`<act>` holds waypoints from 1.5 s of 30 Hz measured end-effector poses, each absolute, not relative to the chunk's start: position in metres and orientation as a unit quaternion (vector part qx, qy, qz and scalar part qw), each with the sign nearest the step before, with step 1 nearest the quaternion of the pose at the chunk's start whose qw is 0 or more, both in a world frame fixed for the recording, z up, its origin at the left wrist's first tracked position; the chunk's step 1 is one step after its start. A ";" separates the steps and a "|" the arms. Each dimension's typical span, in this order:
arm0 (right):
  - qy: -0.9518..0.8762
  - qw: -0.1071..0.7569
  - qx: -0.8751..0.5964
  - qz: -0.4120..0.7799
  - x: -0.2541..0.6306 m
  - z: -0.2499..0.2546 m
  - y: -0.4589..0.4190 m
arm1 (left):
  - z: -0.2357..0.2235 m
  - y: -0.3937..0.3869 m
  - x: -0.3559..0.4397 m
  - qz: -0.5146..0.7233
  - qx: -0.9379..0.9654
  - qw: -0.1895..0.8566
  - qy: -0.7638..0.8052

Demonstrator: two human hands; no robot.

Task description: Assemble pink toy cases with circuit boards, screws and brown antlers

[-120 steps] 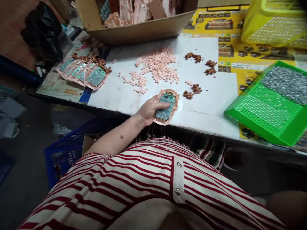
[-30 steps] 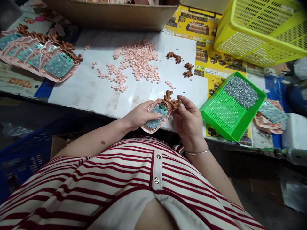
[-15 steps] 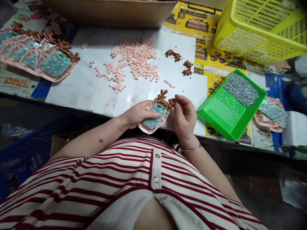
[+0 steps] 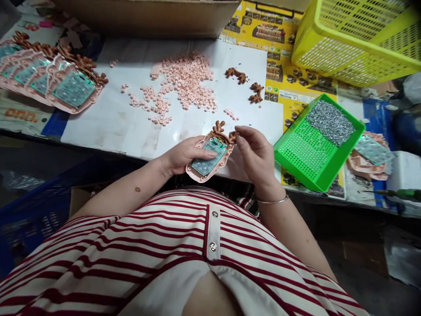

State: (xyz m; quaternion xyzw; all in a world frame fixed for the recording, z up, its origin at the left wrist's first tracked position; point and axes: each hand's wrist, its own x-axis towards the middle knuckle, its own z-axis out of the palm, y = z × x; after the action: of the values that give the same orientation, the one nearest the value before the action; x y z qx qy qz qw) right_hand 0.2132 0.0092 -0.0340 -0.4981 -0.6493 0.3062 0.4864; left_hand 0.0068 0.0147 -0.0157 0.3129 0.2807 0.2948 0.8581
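My left hand (image 4: 187, 154) is closed around a pink plastic toy shell (image 4: 200, 176), its thumb pressed on the green circuit board (image 4: 205, 163) inside. A brown antler piece (image 4: 219, 127) sits across the shell's upper end, with thin wires just below it. My right hand (image 4: 255, 153) pinches the right antler tip between thumb and fingers. Beyond the hands, small pink plastic rings (image 4: 189, 81) lie heaped on the white table covering. Two loose brown antler pieces (image 4: 235, 75) rest to their right.
Several pink shells with boards and antlers (image 4: 74, 90) overlap at the left. A green basket (image 4: 304, 160) holds many small screws (image 4: 330, 122) at the right, beside another shell (image 4: 370, 153). A yellow crate (image 4: 332, 57) and a cardboard box (image 4: 158, 19) stand behind; a screwdriver (image 4: 399, 193) lies far right.
The shell has shifted slightly left and turned a little in my left hand. My right hand keeps its pinch at the antler tip, with its wrist swung outward to the right.
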 end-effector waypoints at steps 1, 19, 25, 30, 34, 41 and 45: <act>-0.619 0.496 -0.497 0.352 0.214 -0.030 0.012 | -0.015 0.014 0.008 0.293 0.320 0.855 0.285; -0.621 0.430 -0.479 0.448 0.207 -0.014 0.019 | -0.014 0.007 0.013 0.268 0.422 0.792 0.351; -0.749 0.406 -0.476 0.219 0.204 -0.011 0.011 | -0.017 0.006 0.012 0.274 0.467 0.760 0.359; -0.836 0.335 -0.434 0.029 0.199 -0.009 0.006 | -0.020 0.008 0.012 0.286 0.503 0.712 0.399; -0.728 0.388 -0.491 0.279 0.203 -0.015 0.011 | -0.020 0.009 0.010 0.259 0.483 0.747 0.376; -0.511 0.445 -0.485 0.553 0.198 -0.011 0.014 | -0.013 0.007 0.007 0.234 0.464 0.797 0.309; -0.412 0.518 -0.490 0.567 0.199 -0.009 0.011 | -0.014 0.013 -0.014 0.304 0.495 0.735 0.350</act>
State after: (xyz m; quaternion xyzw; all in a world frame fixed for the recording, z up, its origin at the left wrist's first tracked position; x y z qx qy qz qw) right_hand 0.1985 0.0115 -0.0095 -0.4900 -0.4123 0.5667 0.5185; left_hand -0.0143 0.0132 -0.0143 0.4948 0.3501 0.3044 0.7348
